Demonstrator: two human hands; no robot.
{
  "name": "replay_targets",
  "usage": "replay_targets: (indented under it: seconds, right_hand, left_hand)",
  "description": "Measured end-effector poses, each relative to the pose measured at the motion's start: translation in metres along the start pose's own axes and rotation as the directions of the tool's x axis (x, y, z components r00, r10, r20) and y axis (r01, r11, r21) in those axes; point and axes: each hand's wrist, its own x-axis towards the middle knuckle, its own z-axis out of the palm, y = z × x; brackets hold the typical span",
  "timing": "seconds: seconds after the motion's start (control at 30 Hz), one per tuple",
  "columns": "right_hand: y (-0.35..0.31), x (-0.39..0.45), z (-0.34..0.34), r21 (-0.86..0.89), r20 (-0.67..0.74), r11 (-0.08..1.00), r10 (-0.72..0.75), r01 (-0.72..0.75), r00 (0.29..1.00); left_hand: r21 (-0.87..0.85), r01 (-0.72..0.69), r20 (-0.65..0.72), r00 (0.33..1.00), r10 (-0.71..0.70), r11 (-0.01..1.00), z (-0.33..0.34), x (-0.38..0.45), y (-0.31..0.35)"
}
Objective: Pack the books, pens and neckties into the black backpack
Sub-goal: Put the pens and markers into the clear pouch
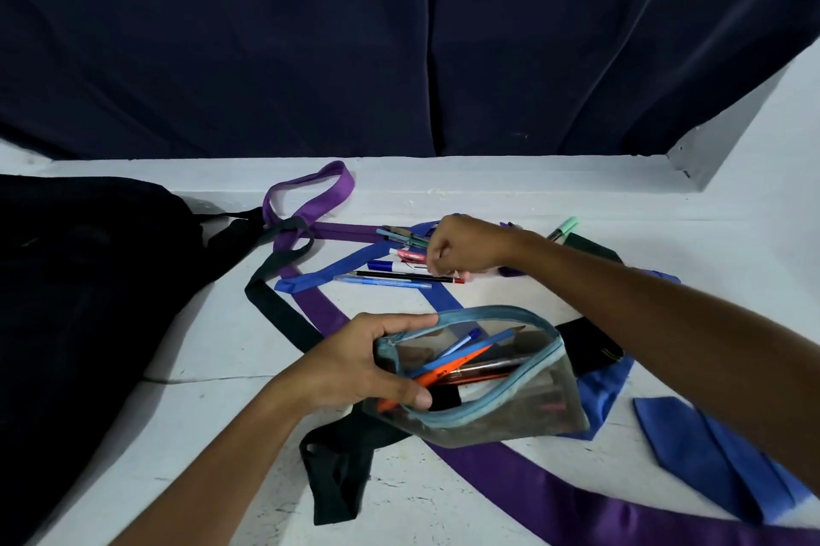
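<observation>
My left hand grips the open mouth of a clear pencil pouch with a blue zipper; several pens lie inside it, an orange one among them. My right hand hovers over a cluster of loose pens on the white table, its fingers curled down at them; whether it pinches one I cannot tell. The black backpack lies at the left. A purple necktie, a blue necktie and a black necktie sprawl tangled over the table.
A dark blue curtain hangs behind the white table. A green-capped marker and a dark flat object lie behind my right forearm. A white wall ledge rises at the right.
</observation>
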Motion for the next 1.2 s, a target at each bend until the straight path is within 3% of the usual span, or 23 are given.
replay_targets:
  seconds: [0.1,0.23,0.33,0.5,0.63,0.77,0.9,1.1,1.2]
  right_hand:
    - [-0.006,0.022,0.016,-0.116,0.047,0.993,-0.027,0.033,0.999]
    - [-0.015,0.039,0.03,-0.412,0.051,0.909,-0.04,0.058,0.998]
    - [-0.019,0.043,0.032,-0.485,0.059,0.871,-0.056,0.078,0.997]
    - [-0.017,0.028,0.018,-0.398,0.088,0.917,0.002,0.033,0.996]
    - [-0.016,-0.015,-0.022,-0.101,-0.104,0.995,-0.003,-0.008,0.995]
    - [-0.017,-0.075,-0.061,0.231,-0.319,0.971,0.016,0.061,0.948]
    - [-0.012,-0.127,-0.067,0.439,-0.333,0.896,0.088,0.072,0.939]
    - [-0.006,-0.14,-0.02,0.408,-0.248,0.913,0.075,0.034,0.966]
    - [-0.007,-0.129,0.005,0.196,-0.196,0.98,0.022,0.017,0.98]
  left_hand:
    - [0.001,-0.002,0.0,1.0,0.002,1.0,0.001,0.0,0.0]
    - [-0.018,-0.017,0.002,1.0,0.017,1.0,0.002,-0.001,-0.002]
    - [-0.069,-0.019,0.013,1.0,0.02,0.997,0.003,-0.002,-0.004]
    - [-0.11,-0.01,0.017,1.0,0.012,0.994,0.002,-0.001,-0.005]
    - [-0.125,-0.008,0.005,1.0,0.009,0.992,0.003,-0.001,-0.006]
    - [-0.091,-0.026,0.004,1.0,0.026,0.996,0.004,-0.002,-0.006]
    - [-0.126,-0.041,0.013,0.999,0.043,0.991,0.005,-0.003,-0.004]
    - [-0.083,-0.047,0.017,0.999,0.049,0.995,0.002,0.0,-0.001]
    - [-0.078,-0.052,0.016,0.998,0.053,0.996,0.002,0.002,0.0]
